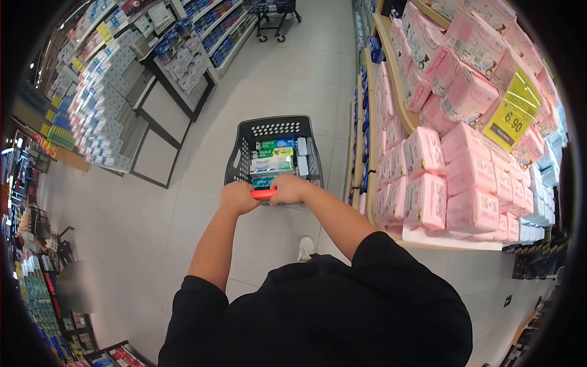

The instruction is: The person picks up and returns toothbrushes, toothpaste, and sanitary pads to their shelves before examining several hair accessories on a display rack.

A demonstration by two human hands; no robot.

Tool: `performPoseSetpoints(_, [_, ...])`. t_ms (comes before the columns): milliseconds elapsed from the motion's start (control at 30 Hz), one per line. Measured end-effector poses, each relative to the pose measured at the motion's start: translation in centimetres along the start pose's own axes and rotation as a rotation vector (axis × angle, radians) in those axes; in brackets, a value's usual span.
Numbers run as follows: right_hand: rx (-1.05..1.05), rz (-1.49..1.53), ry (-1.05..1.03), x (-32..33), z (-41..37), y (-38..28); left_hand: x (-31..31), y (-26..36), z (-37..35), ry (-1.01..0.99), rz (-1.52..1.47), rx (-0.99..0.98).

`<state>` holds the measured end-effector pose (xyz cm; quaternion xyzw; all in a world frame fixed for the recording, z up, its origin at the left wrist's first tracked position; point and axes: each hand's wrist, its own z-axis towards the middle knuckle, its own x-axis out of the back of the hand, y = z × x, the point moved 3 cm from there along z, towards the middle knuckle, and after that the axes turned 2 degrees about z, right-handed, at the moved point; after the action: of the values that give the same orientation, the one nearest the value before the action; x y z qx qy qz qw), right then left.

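Observation:
Ahead of me on the tiled floor is a dark grey shopping cart basket (273, 121) with perforated sides. My left hand (238, 198) is wrapped round the left end of its red handle (264, 194). Close beside it, my right hand (288, 189) grips the right end of the same handle. Inside the basket, several toothpaste boxes (271, 164) in green, white and yellow lie stacked near the handle. Pale small packages (302, 158) stand along the basket's right side. The lower contents near the handle are partly hidden by my hands.
Pink packs (426, 202) fill a shelf display close on my right, with a yellow price sign (512, 116). White-and-blue boxes (104, 104) are stacked at left beside a white-panelled stand (160, 144). Another cart (272, 12) stands at the far end of the tiled aisle (275, 92).

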<state>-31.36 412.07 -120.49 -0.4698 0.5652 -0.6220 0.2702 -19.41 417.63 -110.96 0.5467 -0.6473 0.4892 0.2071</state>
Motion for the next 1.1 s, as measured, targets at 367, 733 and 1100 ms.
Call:
performPoseSetpoints(367, [-0.025, 0.023, 0.115, 11.4, 11.6, 5.7, 5.5, -2.3, 18.0, 0.002, 0.086, -0.060])
performPoseSetpoints(733, [-0.247, 0.090, 0.243, 26.4, 23.3, 9.7, 12.4, -4.0, 39.4, 0.138, 0.099, -0.273])
performPoseSetpoints(1100, [-0.304, -0.187, 0.554, 40.9, 33.2, 14.9, 20.0, -3.0, 59.9, 0.158, 0.081, -0.390])
